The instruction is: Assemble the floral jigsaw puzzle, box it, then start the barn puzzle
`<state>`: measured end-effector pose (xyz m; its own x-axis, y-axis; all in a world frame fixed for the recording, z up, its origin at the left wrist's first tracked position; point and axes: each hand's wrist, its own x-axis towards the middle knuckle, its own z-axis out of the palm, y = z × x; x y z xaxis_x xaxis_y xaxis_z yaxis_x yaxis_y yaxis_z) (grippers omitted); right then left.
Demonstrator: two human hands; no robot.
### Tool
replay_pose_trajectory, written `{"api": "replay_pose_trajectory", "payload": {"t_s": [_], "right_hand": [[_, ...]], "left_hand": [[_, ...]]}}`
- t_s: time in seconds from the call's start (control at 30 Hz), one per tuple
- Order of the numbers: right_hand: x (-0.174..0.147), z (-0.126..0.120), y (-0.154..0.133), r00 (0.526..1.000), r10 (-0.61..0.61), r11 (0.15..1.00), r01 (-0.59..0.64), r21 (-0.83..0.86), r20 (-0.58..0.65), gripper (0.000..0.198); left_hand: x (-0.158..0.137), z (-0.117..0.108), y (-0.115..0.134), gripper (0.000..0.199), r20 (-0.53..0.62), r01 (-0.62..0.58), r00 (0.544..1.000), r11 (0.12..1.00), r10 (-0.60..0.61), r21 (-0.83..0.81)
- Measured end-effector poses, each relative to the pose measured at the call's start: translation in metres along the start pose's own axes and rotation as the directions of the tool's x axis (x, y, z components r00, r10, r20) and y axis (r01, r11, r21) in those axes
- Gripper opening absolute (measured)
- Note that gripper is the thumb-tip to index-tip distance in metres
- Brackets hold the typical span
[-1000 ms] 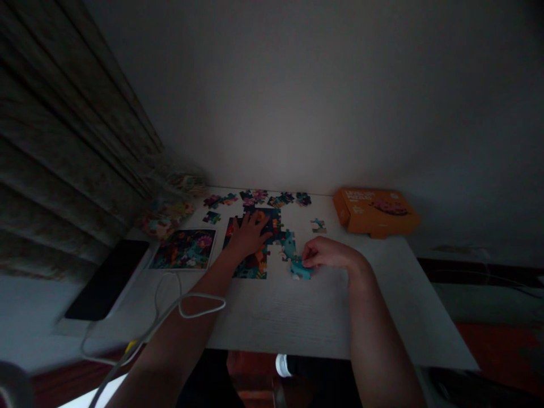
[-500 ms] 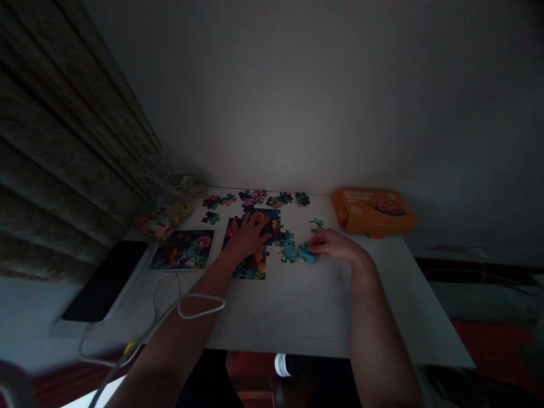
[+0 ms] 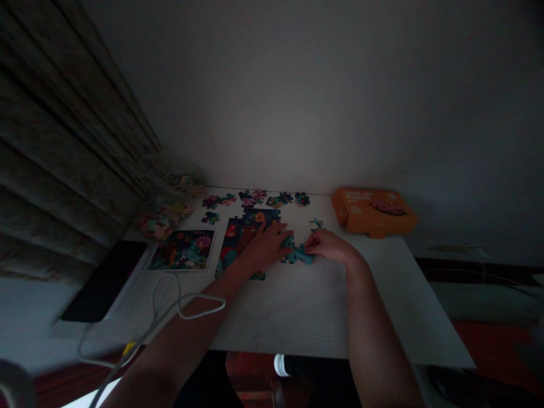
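Note:
A partly joined jigsaw puzzle lies on the white table, dark with red and blue figures. My left hand rests across its right side, fingers spread and reaching onto the teal pieces there. With fingers pinched, my right hand grips a teal puzzle piece at the right end of that teal part. The piece lies against its neighbour; whether it is fully locked in I cannot tell. Just behind my right hand is a loose light teal piece.
Several loose puzzle pieces lie along the wall. An orange puzzle box stands at the back right. At left are a picture card, a black phone, plastic bags of pieces and a white cable.
My left hand has slid right, from the puzzle's middle to the teal pieces. My right hand has moved slightly left, and its teal piece, tilted before, now lies flat against the others.

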<state>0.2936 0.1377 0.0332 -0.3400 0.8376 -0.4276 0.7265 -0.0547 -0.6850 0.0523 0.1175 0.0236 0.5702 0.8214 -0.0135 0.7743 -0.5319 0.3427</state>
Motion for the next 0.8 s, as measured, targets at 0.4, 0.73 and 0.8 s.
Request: {"api": "replay_pose_trajectory", "payload": {"t_s": [0.4, 0.73, 0.8], "right_hand": [[0.004, 0.001, 0.001, 0.976, -0.007, 0.989, -0.026, -0.148, -0.219, 0.012], [0.020, 0.005, 0.030, 0.828, -0.069, 0.974, -0.064, -0.217, -0.556, 0.041], [0.022, 0.005, 0.031, 0.838, -0.052, 0.973, -0.079, -0.215, -0.544, 0.041]], "left_hand": [[0.002, 0.014, 0.023, 0.049, 0.030, 0.060, 0.998, 0.997, -0.061, 0.040], [0.000, 0.016, 0.030, 0.050, 0.054, 0.077, 0.995, 0.997, -0.078, 0.032], [0.002, 0.010, 0.022, 0.048, 0.017, 0.093, 0.995, 0.996, -0.093, 0.017]]}}
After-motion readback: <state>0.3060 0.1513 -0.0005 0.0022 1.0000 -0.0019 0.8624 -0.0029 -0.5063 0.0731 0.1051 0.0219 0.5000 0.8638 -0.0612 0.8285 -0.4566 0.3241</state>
